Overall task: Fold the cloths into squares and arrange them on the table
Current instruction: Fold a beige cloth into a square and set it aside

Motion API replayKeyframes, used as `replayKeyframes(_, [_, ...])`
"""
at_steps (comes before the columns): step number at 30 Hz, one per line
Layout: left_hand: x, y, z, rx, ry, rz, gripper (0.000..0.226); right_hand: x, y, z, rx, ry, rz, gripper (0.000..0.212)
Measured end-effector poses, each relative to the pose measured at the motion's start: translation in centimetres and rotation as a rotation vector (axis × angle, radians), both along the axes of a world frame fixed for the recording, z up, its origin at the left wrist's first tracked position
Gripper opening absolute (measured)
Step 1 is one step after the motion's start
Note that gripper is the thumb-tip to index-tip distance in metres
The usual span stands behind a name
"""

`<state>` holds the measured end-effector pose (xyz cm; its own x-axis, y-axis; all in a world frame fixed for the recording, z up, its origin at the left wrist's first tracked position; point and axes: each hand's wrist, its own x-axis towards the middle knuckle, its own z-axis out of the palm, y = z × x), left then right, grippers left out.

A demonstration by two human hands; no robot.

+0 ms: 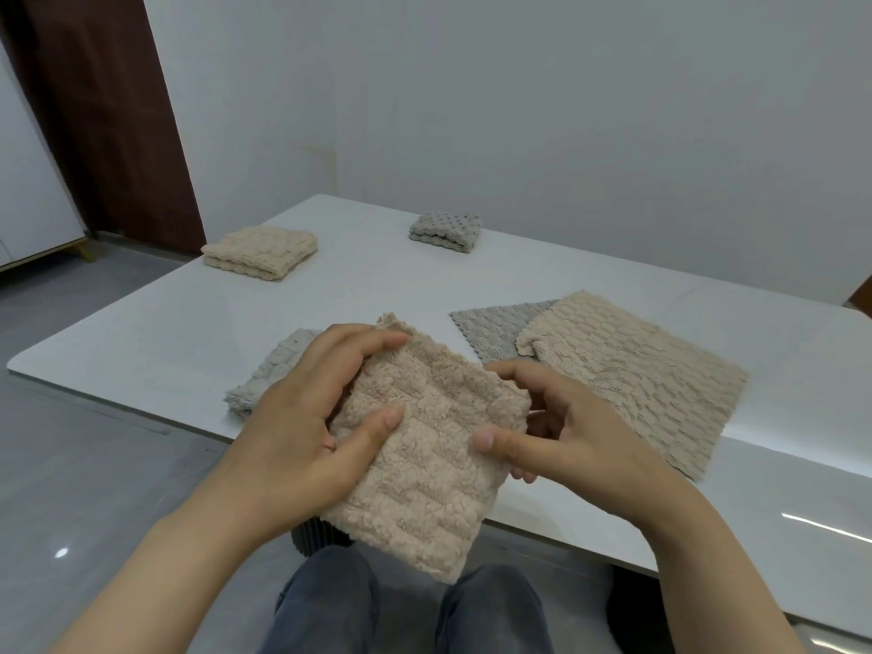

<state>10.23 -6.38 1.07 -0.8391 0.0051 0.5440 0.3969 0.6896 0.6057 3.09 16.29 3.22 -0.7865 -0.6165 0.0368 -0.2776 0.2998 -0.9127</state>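
A beige fluffy cloth (pixel 424 460), folded into a long strip, hangs in the air over the near edge of the white table (pixel 368 299). My left hand (pixel 302 417) grips its upper left side, thumb on top. My right hand (pixel 561 441) pinches its right edge. On the table lie a folded beige cloth (pixel 261 253) at the far left, a folded grey cloth (pixel 446 231) at the far middle, and a pale grey folded cloth (pixel 269 375) partly hidden behind my left hand. An unfolded beige cloth (pixel 637 375) lies flat on the right, over an unfolded grey cloth (pixel 495 330).
A white wall runs behind the table. A dark brown door (pixel 104 110) stands at the back left. Grey floor (pixel 94 441) lies to the left of the table, and my knees in blue jeans (pixel 415 611) show below the held cloth.
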Motion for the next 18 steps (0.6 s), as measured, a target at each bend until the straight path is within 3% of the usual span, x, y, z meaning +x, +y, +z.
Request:
replayKeyframes(3, [-0.2,0.0,0.3,0.025,0.004,0.006,0.043,-0.1,0.0,0.2,0.033,0.024,-0.008,0.023])
replayKeyframes(6, [-0.3,-0.1,0.7,0.067,0.01,0.014,0.041,-0.2,0.3,0.3,0.069,0.033,-0.056,0.033])
replayKeyframes(11, [-0.5,0.2,0.9,0.099,0.013,0.012,0.042,0.1,0.3,0.5,-0.035,0.063,-0.146,0.015])
replayKeyframes(13, [-0.7,0.4,1.0,0.122,0.032,0.015,0.042,0.3,-0.1,0.1,-0.175,-0.011,-0.201,0.014])
replayKeyframes(16, [-0.9,0.7,1.1,0.16,0.057,0.035,0.042,0.4,-0.9,-1.1,-0.356,-0.25,-0.225,0.041])
replayKeyframes(18, [-1.2,1.0,1.2,0.187,0.069,0.051,0.042,0.7,-1.5,-1.9,-0.371,-0.393,-0.156,0.047])
